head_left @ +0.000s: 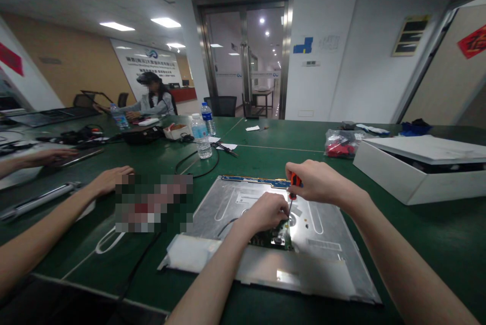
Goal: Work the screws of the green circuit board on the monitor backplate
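A silver metal display panel (326, 259) lies back-up on the green table in front of me. A small green circuit board (274, 238) sits on its middle. My right hand (317, 182) grips a screwdriver with an orange handle (293, 183), its thin shaft pointing down at the board. My left hand (266, 212) rests on the board with fingers pinched around the screwdriver's tip. A blue strip (258, 180) runs along the panel's far edge.
A white open box (413, 168) stands at the right, a bag of red parts (339, 144) behind it. Water bottles (200, 136) and black cables (197, 165) lie beyond the panel. Another person's arms (76, 198) reach in from the left; a seated person (154, 97) works at the far end.
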A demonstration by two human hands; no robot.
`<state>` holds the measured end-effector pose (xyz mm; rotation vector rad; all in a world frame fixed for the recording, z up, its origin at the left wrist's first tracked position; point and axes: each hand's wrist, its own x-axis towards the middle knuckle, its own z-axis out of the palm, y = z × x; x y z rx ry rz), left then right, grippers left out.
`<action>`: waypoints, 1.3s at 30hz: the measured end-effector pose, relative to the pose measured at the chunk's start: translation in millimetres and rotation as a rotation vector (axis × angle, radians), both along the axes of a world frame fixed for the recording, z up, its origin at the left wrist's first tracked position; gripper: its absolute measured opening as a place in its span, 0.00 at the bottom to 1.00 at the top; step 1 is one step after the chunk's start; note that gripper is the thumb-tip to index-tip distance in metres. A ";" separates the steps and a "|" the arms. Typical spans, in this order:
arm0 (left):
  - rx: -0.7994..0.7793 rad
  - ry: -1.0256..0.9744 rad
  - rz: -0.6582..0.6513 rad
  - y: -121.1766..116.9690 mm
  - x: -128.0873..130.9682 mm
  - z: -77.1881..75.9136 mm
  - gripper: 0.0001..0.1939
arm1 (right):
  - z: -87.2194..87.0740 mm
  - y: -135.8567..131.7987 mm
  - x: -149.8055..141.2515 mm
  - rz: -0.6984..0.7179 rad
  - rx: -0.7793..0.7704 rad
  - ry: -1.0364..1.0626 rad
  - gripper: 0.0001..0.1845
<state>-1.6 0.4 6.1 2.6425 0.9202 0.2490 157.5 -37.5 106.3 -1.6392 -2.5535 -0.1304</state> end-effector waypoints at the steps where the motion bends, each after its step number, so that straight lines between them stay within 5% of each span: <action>1: 0.001 -0.001 -0.002 0.2 -0.2 -0.3 0.10 | 0.0 0.0 -0.1 -0.002 0.001 -0.007 0.09; 39: 0.040 0.000 -0.020 1.4 -0.2 -3.0 0.12 | -0.9 1.2 -2.2 -0.025 0.042 -0.026 0.09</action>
